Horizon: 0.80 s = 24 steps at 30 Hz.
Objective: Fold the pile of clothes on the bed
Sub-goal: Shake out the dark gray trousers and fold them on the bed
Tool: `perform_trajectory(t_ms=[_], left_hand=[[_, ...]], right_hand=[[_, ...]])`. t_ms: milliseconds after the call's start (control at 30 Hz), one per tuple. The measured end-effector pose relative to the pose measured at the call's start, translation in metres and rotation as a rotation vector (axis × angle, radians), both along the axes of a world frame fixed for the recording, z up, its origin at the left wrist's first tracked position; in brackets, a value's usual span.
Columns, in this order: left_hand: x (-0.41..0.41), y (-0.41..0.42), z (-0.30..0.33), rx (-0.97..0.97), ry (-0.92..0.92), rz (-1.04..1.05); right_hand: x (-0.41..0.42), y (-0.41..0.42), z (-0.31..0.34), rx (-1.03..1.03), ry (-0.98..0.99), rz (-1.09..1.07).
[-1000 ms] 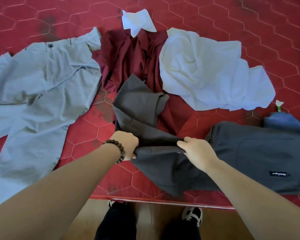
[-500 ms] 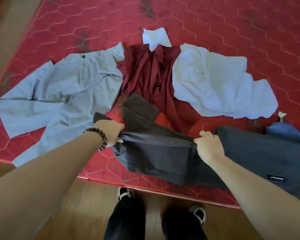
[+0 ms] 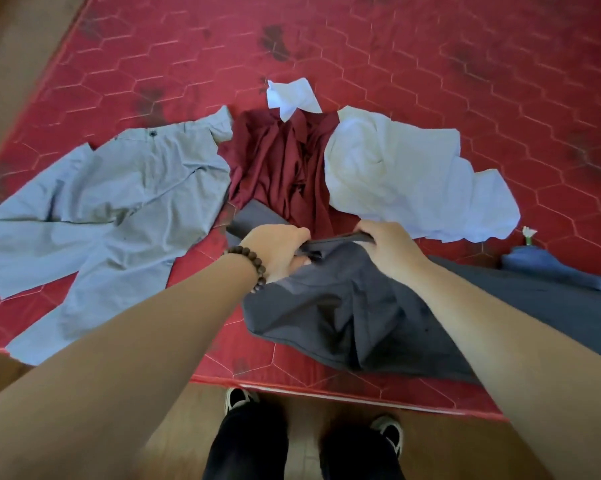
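Both hands grip the same dark grey garment (image 3: 344, 317) at the near edge of the red mattress (image 3: 430, 64). The left hand (image 3: 278, 251), with a bead bracelet (image 3: 254, 268) on its wrist, is closed around a bunched fold of the cloth; the right hand (image 3: 385, 247) is closed on a thin, stretched edge of it. That edge runs almost level from one hand to the other. The garment's long axis lies left to right, trailing away past the right forearm toward the frame's right side, where its far end is cut off. Below the hands the cloth hangs in loose creases down to the mattress edge. What kind of garment it is cannot be told, since the arms cover much of it.

Left of the left hand lie light grey trousers (image 3: 101, 216), spread flat, waistband away from the person, legs pointing toward the near left corner. Just beyond the hands sits a crumpled maroon garment (image 3: 285, 164), partly tucked under the grey one. Beyond the right hand is a rumpled white shirt (image 3: 406, 174), and a small white cloth (image 3: 292, 97) lies past the maroon piece. A blue garment (image 3: 534, 265) peeks out right of the right forearm, mostly hidden.

The far half of the mattress is bare. The near edge runs just under the forearms, with wooden floor (image 3: 22, 36) and two shoes (image 3: 240, 398) below.
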<state>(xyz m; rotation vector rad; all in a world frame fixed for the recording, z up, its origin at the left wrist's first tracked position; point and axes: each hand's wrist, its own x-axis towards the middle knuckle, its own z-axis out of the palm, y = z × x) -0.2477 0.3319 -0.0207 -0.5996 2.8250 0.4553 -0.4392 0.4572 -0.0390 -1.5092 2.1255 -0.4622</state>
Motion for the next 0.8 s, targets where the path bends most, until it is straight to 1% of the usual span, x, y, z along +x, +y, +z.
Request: perform_trajectory(t_ms=[133, 200, 267, 300, 333, 367, 433, 500, 533, 600, 667, 733, 800], left_hand=[[0.01, -0.002, -0.035, 0.002, -0.134, 0.034], [0.017, -0.005, -0.057, 0.003, -0.191, 0.036], [0.024, -0.01, -0.079, -0.032, -0.254, 0.006], [0.026, -0.013, -0.088, -0.067, -0.302, -0.011], [0.028, -0.016, -0.097, -0.105, -0.361, -0.024], [0.028, -0.019, -0.105, -0.141, -0.421, -0.033], [0.027, -0.026, -0.12, -0.173, -0.501, -0.031], [0.024, -0.033, -0.133, -0.165, -0.513, -0.018], [0.023, -0.035, -0.138, -0.157, -0.503, -0.02], [0.021, -0.037, -0.142, -0.135, -0.486, -0.056], [0.024, -0.034, -0.14, -0.073, -0.46, -0.089], [0.031, -0.03, -0.135, -0.02, -0.398, -0.125], [0.044, -0.03, -0.129, 0.018, -0.365, -0.143]], right_hand=[[-0.065, 0.031, -0.005, 0.094, 0.276, -0.208], [-0.081, 0.042, -0.018, 0.212, 0.342, -0.29], [-0.08, 0.047, -0.032, 0.388, 0.353, -0.27], [-0.075, 0.048, -0.039, 0.459, 0.384, -0.229], [-0.068, 0.048, -0.047, 0.485, 0.448, -0.188], [-0.058, 0.047, -0.054, 0.444, 0.52, -0.153], [-0.031, 0.04, -0.068, 0.247, 0.574, -0.03], [-0.002, 0.03, -0.084, 0.027, 0.508, 0.136], [0.012, 0.025, -0.094, -0.01, 0.433, 0.206], [0.034, 0.018, -0.109, 0.092, 0.277, 0.297], [0.048, 0.016, -0.125, 0.258, 0.177, 0.284], [0.057, 0.013, -0.135, 0.348, 0.17, 0.254], [0.066, 0.006, -0.138, 0.312, 0.21, 0.243]])
